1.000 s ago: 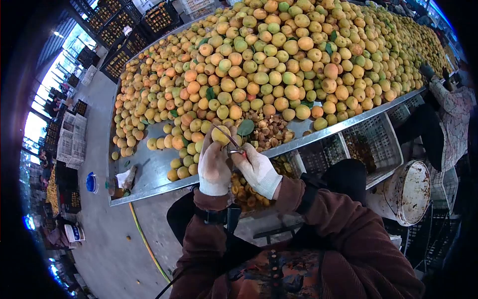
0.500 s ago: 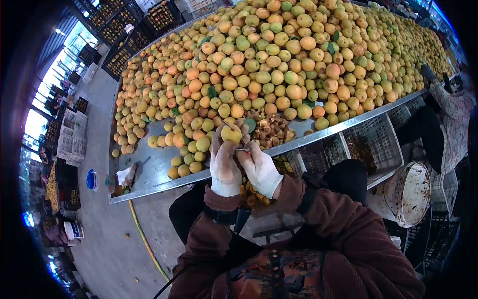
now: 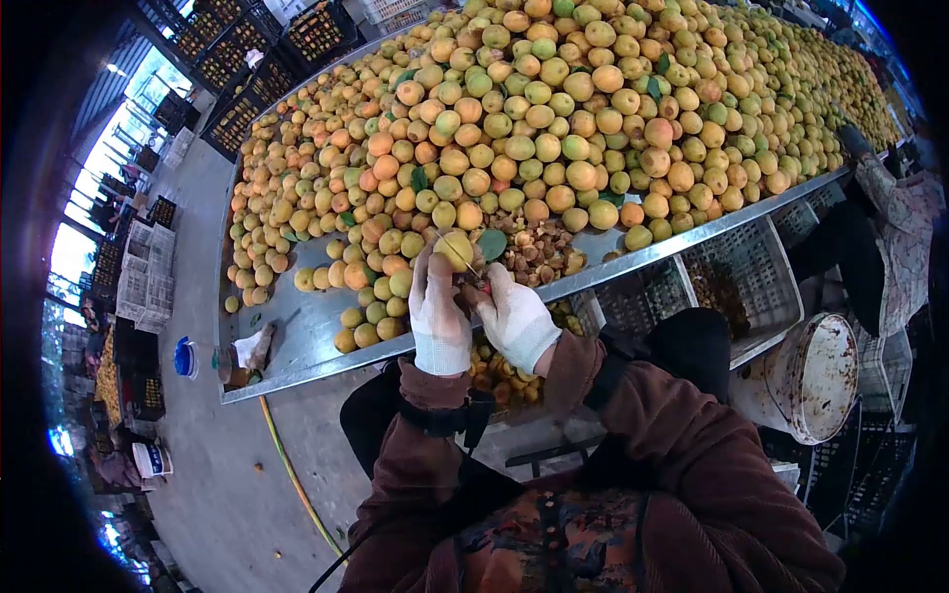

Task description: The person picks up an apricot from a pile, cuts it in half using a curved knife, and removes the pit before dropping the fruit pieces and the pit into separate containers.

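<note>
At the table (image 3: 314,321) — left grip (image 3: 438,311) clasps fruit (image 3: 455,252)

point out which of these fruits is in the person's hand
The yellow fruit gripped in the gloved left hand, nearest the person; unlike it, the piled fruits lie heaped on the metal table.

A yellow-green hose (image 3: 289,469) runs across the grey concrete floor (image 3: 217,465). Left of it stands a white bucket with a dark blue marking (image 3: 151,461), and farther up a small blue-and-white container (image 3: 184,358). Beyond these rises a stack of white plastic lattice crates (image 3: 145,277); loaded black plastic lattice crates (image 3: 321,35) stand at the upper left. On the right, a round white bucket with a rust-stained top (image 3: 826,381) sits near another person in a pale patterned garment (image 3: 907,242).
</note>
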Available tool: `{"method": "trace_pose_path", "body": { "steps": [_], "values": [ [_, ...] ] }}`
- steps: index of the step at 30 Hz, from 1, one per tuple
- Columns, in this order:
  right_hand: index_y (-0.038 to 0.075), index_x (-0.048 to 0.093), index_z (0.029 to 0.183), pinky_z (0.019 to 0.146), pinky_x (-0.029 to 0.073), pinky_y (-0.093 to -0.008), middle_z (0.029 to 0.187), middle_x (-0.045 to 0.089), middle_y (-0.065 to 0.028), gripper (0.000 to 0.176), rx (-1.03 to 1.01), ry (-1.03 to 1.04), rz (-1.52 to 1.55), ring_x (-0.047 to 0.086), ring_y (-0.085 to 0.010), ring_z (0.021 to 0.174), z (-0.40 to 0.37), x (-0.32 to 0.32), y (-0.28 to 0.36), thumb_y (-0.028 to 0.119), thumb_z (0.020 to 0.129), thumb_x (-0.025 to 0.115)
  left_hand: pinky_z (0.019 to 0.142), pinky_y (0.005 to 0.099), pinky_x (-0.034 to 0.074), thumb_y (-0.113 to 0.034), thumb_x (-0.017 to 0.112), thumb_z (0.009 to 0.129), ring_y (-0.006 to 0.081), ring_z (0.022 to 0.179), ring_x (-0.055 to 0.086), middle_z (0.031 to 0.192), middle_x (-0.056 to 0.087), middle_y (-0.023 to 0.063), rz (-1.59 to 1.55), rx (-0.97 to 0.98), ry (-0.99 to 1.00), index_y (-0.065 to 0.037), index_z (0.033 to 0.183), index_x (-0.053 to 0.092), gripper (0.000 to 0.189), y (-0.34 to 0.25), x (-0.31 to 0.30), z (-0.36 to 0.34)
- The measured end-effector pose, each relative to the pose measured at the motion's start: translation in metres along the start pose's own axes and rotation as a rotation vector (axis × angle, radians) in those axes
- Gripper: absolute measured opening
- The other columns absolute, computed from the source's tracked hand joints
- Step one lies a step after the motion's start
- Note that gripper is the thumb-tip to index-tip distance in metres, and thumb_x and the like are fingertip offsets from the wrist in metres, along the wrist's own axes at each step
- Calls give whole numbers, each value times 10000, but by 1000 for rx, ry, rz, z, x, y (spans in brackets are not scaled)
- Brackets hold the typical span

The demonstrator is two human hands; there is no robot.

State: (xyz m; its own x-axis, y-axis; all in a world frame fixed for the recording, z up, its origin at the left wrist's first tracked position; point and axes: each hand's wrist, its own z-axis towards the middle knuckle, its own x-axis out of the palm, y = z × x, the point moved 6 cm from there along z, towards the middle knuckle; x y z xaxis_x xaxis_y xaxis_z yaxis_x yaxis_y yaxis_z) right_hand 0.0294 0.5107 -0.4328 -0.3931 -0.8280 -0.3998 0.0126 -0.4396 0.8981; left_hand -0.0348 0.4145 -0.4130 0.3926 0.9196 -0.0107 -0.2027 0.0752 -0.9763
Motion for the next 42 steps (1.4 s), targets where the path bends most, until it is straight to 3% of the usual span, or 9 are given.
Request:
{"method": "trace_pose_path", "body": {
  "steps": [4, 6, 13, 15, 17, 23, 27, 32, 42],
  "values": [
    [23, 402, 1218, 632, 484, -502, 816, 616, -270, 397, 40, 44, -3, 598, -451, 784, 3, 6, -12, 271, 929, 511, 914, 309, 446, -371, 475, 974, 200, 1060, 566, 1233, 543, 124, 453, 58, 71, 24, 1325, 418, 531, 12, -5, 2],
    [25, 408, 1200, 631, 485, -505, 800, 616, -269, 395, 59, 65, 45, 599, -450, 775, 3, 3, -8, 286, 924, 516, 874, 294, 454, -395, 572, 924, 185, 1066, 528, 1180, 544, 109, -141, -48, 17, 23, 1299, 430, 579, 14, -6, 8],
    [11, 410, 1170, 616, 483, -501, 774, 617, -262, 405, 32, 86, -117, 602, -446, 755, 4, -4, -4, 305, 917, 525, 864, 296, 449, -448, 583, 908, 176, 1000, 549, 1119, 576, 85, -179, -92, 108, 17, 1290, 443, 618, 19, 1, -2],
    [5, 411, 1165, 621, 482, -501, 780, 618, -262, 406, 48, 122, -123, 603, -444, 761, 2, -1, -8, 309, 919, 521, 826, 373, 500, -152, 446, 983, 322, 981, 609, 1147, 588, 188, 222, 222, 82, -12, 1319, 425, 364, 51, -8, -3],
    [6, 409, 1169, 628, 482, -502, 784, 620, -262, 411, 74, 137, -97, 605, -441, 767, 2, 2, -12, 313, 919, 519, 846, 285, 448, -483, 530, 928, 173, 969, 555, 1112, 579, 68, 175, 65, 125, 13, 1251, 488, 593, 16, -3, -5],
    [16, 423, 1091, 629, 484, -500, 771, 618, -257, 369, 4, 79, -4, 608, -436, 759, 5, -1, 1, 326, 918, 522, 844, 287, 448, -484, 626, 868, 173, 998, 540, 1116, 566, 62, -86, -19, 55, 3, 1242, 482, 630, 7, -9, 4],
    [26, 424, 1019, 613, 492, -490, 750, 626, -227, 344, -12, 91, -196, 618, -417, 733, 6, 1, -9, 334, 911, 532, 946, 313, 415, -426, 448, 980, 209, 1070, 534, 1189, 562, 95, 15, -2, 95, 11, 1262, 455, 519, 43, -11, 1],
    [28, 424, 1009, 593, 496, -477, 723, 626, -200, 339, -49, 114, -340, 623, -401, 706, 7, 4, -11, 326, 903, 546, 1075, 393, 352, -415, 276, 1020, 249, 1239, 445, 1378, 432, 114, -837, -328, 156, -39, 1396, 301, 532, 37, 17, -7],
    [10, 514, 851, 614, 439, -431, 739, 507, -180, 281, -146, -263, 78, 540, -381, 710, 24, -28, 8, 269, 847, 623, 941, 313, 404, -540, 308, 982, 185, 1081, 525, 1232, 544, 96, -279, -292, -17, 23, 1292, 465, 661, 52, 0, -4]
  ]
}}
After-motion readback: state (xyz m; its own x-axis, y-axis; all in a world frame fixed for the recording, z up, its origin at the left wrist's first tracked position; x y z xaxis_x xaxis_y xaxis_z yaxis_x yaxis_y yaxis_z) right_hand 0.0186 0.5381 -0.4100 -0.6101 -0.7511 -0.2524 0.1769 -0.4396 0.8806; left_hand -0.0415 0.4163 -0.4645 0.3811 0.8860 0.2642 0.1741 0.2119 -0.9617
